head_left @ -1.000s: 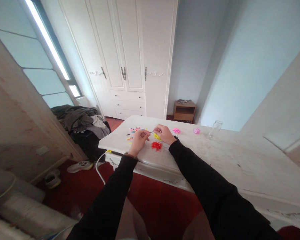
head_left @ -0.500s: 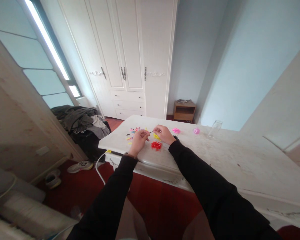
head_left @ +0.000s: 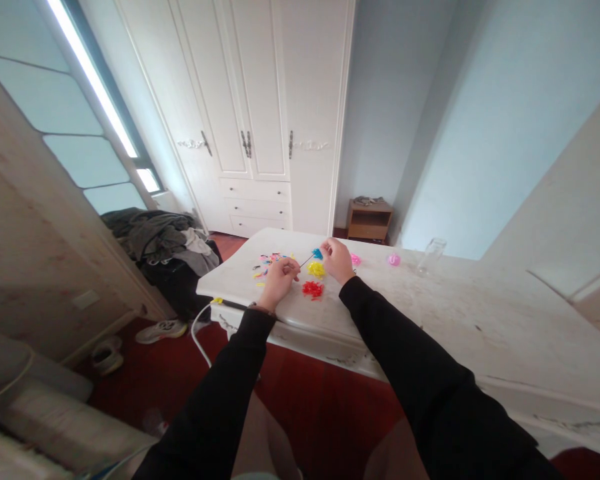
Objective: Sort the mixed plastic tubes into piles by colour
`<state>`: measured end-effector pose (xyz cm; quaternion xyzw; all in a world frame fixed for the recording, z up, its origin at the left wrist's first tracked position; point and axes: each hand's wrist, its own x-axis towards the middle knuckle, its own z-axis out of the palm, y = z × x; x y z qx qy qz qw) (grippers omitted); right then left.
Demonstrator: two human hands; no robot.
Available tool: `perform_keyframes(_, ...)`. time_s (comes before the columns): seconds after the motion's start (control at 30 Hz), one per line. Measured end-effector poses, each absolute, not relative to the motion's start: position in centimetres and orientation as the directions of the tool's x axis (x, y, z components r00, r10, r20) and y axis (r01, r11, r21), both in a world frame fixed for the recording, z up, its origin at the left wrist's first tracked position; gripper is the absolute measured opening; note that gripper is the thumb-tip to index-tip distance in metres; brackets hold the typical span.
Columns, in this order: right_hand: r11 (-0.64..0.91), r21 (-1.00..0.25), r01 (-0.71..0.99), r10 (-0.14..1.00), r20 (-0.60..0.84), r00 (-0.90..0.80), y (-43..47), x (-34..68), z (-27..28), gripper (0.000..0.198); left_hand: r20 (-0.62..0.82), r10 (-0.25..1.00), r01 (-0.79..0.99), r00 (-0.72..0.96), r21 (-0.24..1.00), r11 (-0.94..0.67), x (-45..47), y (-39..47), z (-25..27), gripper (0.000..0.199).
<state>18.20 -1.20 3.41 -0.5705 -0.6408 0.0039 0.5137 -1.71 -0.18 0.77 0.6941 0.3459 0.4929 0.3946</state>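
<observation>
A thin black rubber band (head_left: 307, 260) is stretched taut between my two hands above the table. My left hand (head_left: 280, 279) pinches its lower left end, and my right hand (head_left: 339, 260) pinches the upper right end. Small bands lie sorted by colour nearby: a blue pile (head_left: 317, 254), a yellow pile (head_left: 317, 269) and a red pile (head_left: 313, 289) between and below the hands. Part of a pink pile (head_left: 356, 259) shows behind my right hand. Mixed coloured bands (head_left: 269, 260) are scattered beyond my left hand.
On the white table (head_left: 430, 313) stand a pink ball-like object (head_left: 393, 260) and a clear glass (head_left: 433, 257), both to the right. A white cable (head_left: 195, 330) hangs by the left edge. Behind are a wardrobe (head_left: 260, 100) and a small wooden cabinet (head_left: 370, 220).
My right hand has moved up and to the right, drawing the black rubber band longer. The blue pile now shows, while the black pile is mostly hidden. My left hand has barely moved.
</observation>
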Motion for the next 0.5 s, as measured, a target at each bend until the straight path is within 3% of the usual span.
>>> perform_keyframes(0.1, 0.287, -0.620, 0.730, 0.655, 0.683, 0.323, -1.4, 18.8, 4.0, 0.010, 0.403, 0.869, 0.093, 0.286, 0.891, -0.444, -1.6, -0.2, 0.8, 0.004)
perform_keyframes(0.2, 0.283, -0.632, 0.722, 0.640, 0.684, 0.349, -1.6, 18.8, 4.2, 0.009, 0.402, 0.865, 0.095, 0.300, 0.890, -0.447, -1.6, -0.2, 0.8, 0.005)
perform_keyframes(0.5, 0.443, -0.611, 0.657, 0.767, 0.637, 0.076, -1.4, 17.3, 2.9, 0.008, 0.414, 0.855, 0.065, 0.313, 0.889, -0.454, -1.6, -0.2, 0.7, 0.009)
